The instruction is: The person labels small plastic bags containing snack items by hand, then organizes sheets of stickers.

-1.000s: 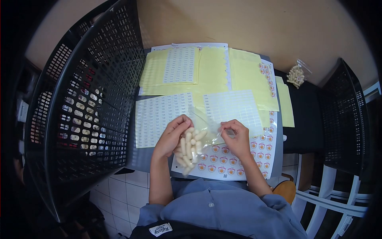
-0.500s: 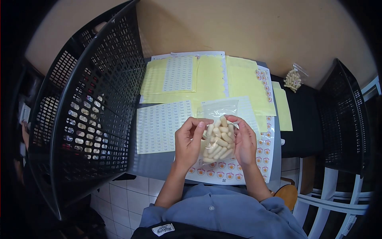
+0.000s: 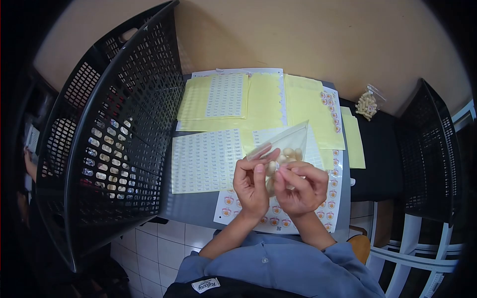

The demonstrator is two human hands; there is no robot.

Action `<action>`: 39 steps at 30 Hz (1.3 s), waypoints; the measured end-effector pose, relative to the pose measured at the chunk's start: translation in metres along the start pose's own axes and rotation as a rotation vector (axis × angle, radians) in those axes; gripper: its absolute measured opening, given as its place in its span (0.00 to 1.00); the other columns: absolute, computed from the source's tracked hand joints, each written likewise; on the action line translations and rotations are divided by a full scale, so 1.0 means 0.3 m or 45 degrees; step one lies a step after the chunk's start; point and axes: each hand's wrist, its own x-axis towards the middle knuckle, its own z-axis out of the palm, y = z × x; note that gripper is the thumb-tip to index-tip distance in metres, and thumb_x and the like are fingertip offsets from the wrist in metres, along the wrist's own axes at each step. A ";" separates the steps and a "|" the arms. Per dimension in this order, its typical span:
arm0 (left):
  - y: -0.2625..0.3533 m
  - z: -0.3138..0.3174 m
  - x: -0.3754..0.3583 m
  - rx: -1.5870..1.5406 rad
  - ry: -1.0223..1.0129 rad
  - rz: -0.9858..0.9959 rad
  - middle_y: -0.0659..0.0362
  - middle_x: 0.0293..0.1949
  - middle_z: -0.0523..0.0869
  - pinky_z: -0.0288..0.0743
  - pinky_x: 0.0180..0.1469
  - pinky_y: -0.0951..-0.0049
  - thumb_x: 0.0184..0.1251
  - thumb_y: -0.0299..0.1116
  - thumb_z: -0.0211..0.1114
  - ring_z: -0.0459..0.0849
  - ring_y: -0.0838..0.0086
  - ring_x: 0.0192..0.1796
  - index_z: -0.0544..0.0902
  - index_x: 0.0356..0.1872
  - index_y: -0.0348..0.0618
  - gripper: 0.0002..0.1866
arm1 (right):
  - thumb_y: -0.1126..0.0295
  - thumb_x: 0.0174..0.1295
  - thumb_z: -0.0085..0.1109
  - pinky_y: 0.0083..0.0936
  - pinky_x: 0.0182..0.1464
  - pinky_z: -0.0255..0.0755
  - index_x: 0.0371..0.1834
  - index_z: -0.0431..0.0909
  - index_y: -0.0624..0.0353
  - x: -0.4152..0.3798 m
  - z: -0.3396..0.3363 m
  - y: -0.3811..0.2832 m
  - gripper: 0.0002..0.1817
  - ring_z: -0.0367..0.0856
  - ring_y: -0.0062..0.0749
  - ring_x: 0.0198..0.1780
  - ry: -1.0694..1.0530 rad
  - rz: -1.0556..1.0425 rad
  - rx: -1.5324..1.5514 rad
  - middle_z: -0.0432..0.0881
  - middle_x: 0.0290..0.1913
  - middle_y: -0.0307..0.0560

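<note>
A clear plastic bag (image 3: 294, 139) of pale, finger-shaped pieces (image 3: 290, 154) is held tilted over the table, its flat end pointing up and right. My left hand (image 3: 252, 189) grips the bag's left side, fingers behind it and thumb in front. Close beside it, my right hand (image 3: 302, 188) is closed in a pinch on the near side of the bag. Both hands cover much of the contents. Beneath them lies a sheet of round orange-and-pink stickers (image 3: 238, 211), and a sheet of small text labels (image 3: 206, 161) lies to the left.
Yellow backing sheets (image 3: 266, 99) cover the table's far side. A tall black perforated basket (image 3: 124, 124) stands at the left, another black basket (image 3: 431, 154) at the right. A second filled bag (image 3: 366, 105) rests on a black surface by the wall. Another person's arm (image 3: 31, 166) shows far left.
The bag has turned from upright, front facing me, to tilted. My right hand has moved from the bag's right edge inward and down, close to my left hand.
</note>
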 end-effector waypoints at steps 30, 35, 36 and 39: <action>0.052 -0.009 -0.025 0.117 -0.112 -0.030 0.45 0.46 0.77 0.67 0.54 0.70 0.67 0.31 0.36 0.75 0.66 0.50 0.71 0.47 0.26 0.19 | 0.78 0.40 0.66 0.22 0.33 0.74 0.29 0.80 0.60 0.030 0.036 -0.004 0.10 0.77 0.31 0.34 0.015 -0.145 -0.051 0.71 0.31 0.40; 0.062 -0.015 -0.030 0.183 -0.111 -0.041 0.45 0.46 0.76 0.65 0.55 0.71 0.67 0.32 0.36 0.74 0.65 0.50 0.70 0.48 0.26 0.20 | 0.78 0.41 0.65 0.22 0.35 0.74 0.29 0.81 0.60 0.035 0.042 0.000 0.09 0.76 0.31 0.33 -0.009 -0.110 -0.041 0.71 0.30 0.42; 0.059 -0.017 -0.029 0.128 -0.098 -0.051 0.45 0.47 0.76 0.65 0.55 0.71 0.67 0.34 0.36 0.74 0.65 0.50 0.70 0.48 0.25 0.21 | 0.78 0.40 0.65 0.22 0.33 0.73 0.30 0.81 0.60 0.033 0.047 0.010 0.11 0.76 0.32 0.33 0.004 -0.136 -0.050 0.72 0.30 0.41; 0.054 -0.020 -0.023 0.089 -0.080 -0.077 0.45 0.46 0.76 0.66 0.54 0.71 0.67 0.37 0.37 0.74 0.65 0.50 0.70 0.47 0.25 0.22 | 0.74 0.39 0.65 0.24 0.34 0.72 0.32 0.81 0.59 0.028 0.045 0.012 0.13 0.75 0.32 0.34 -0.017 -0.138 -0.082 0.73 0.31 0.40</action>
